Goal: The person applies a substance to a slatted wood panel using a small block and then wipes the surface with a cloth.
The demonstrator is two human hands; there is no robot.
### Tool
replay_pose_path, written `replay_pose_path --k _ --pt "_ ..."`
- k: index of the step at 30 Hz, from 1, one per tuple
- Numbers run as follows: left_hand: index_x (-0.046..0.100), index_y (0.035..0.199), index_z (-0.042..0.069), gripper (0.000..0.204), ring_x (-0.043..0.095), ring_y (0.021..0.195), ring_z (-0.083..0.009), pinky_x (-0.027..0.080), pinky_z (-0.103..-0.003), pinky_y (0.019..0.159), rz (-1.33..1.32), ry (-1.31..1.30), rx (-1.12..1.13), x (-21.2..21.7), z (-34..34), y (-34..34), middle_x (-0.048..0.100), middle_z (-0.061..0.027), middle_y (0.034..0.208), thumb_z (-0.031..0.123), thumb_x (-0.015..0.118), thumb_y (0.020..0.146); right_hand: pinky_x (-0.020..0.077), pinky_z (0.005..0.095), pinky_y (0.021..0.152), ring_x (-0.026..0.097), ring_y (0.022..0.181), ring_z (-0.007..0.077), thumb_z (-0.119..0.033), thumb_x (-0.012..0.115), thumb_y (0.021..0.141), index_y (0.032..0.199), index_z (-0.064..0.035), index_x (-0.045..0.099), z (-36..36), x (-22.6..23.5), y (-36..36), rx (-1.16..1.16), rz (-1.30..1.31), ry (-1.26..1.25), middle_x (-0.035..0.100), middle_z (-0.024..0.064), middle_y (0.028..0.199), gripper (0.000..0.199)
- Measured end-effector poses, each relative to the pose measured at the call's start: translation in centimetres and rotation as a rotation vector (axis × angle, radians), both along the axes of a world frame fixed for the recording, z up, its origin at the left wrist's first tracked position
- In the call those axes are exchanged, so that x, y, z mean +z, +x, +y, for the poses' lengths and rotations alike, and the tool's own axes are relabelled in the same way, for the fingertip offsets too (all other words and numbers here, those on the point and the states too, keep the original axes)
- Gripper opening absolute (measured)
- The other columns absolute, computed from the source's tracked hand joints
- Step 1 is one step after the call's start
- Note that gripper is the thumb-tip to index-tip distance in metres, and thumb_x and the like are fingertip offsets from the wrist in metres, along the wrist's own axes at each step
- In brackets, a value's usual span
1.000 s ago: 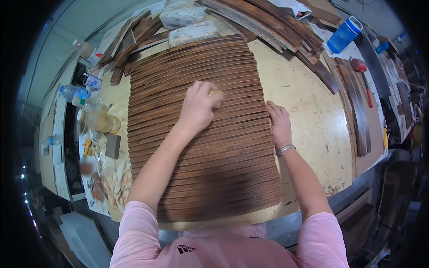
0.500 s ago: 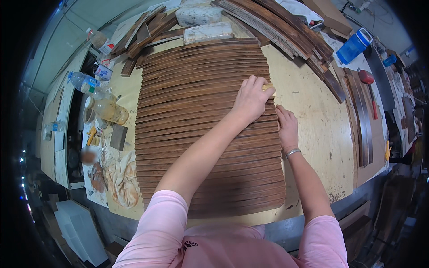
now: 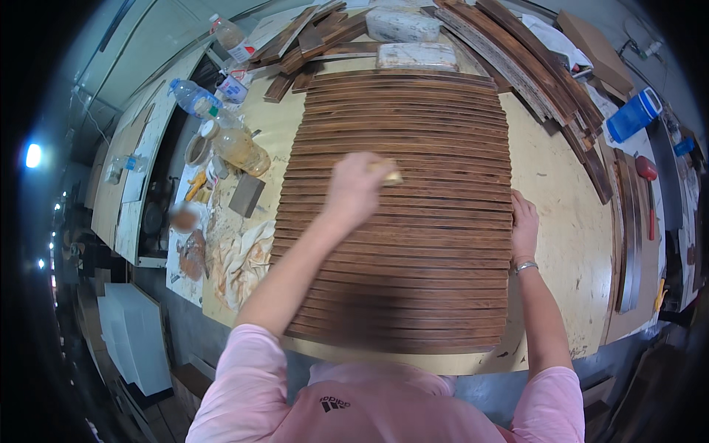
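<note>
A dark brown panel of narrow parallel wooden slats (image 3: 413, 258) lies flat on the pale plywood tabletop (image 3: 561, 295). Over its upper middle, slightly blurred, my left hand (image 3: 354, 190) is closed around a small yellow sponge-like pad (image 3: 389, 174), which sits at the fingertips over the slats. At the panel's right edge rests my right hand (image 3: 524, 225), a bracelet on its wrist, fingers loosely extended against the slat ends and holding nothing that I can see.
Left of the panel stand plastic bottles (image 3: 240, 150), a grey block (image 3: 247, 195) and a stained cloth (image 3: 244, 262). Wrapped packs (image 3: 417, 56) and loose wooden strips (image 3: 517, 52) lie along the back. A blue jug (image 3: 634, 116) and a red-headed tool (image 3: 647, 171) are at the right.
My left hand has swept the yellow pad leftward along the slats, from the right edge to the upper middle. My right hand stays at the right edge. The whole view has shifted.
</note>
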State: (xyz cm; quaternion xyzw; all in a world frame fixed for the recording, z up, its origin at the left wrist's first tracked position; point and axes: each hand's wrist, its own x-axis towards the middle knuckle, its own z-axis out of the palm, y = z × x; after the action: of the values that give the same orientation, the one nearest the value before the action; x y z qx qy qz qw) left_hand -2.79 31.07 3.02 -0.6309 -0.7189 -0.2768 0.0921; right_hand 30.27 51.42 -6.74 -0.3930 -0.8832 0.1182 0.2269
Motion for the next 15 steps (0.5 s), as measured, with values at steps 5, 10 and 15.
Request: replay_pose_path --k 5,10,15 --pt "0.076 0.108 0.013 0.034 0.063 0.104 -0.0329 0.052 -0.043 0.090 0.099 -0.115 0.374 1.1 -12.0 -10.3 0.069 -0.0107 0.106 -0.006 0.064 0.082 0.0446 0.0382 0.109 0.055 0.124 0.0266 0.001 0.060 0.090 0.137 -0.0087 0.060 0.2 -0.3 -0.4 0.020 0.002 -0.006 0.059 0.0032 0.143 0.048" --pt "0.075 0.107 0.012 0.031 0.061 0.108 -0.0330 0.049 -0.042 0.095 0.011 0.039 0.361 2.1 -10.3 -7.0 0.067 -0.0096 0.112 -0.005 0.064 0.083 0.0452 0.0376 0.108 0.055 0.123 0.0275 0.005 0.057 0.089 0.135 -0.0072 0.061 0.8 -1.0 -0.1 0.017 0.014 -0.011 0.060 0.0036 0.143 0.048" --pt "0.075 0.108 0.018 0.039 0.062 0.109 -0.0288 0.047 -0.042 0.096 -0.023 -0.125 -0.013 2.0 -7.0 -2.7 0.067 -0.0049 0.111 -0.004 0.065 0.078 0.0453 0.0376 0.107 0.055 0.122 0.0280 0.006 0.056 0.087 0.135 -0.0063 0.061 0.6 -0.5 0.1 -0.004 0.063 -0.080 0.061 0.0036 0.142 0.049"
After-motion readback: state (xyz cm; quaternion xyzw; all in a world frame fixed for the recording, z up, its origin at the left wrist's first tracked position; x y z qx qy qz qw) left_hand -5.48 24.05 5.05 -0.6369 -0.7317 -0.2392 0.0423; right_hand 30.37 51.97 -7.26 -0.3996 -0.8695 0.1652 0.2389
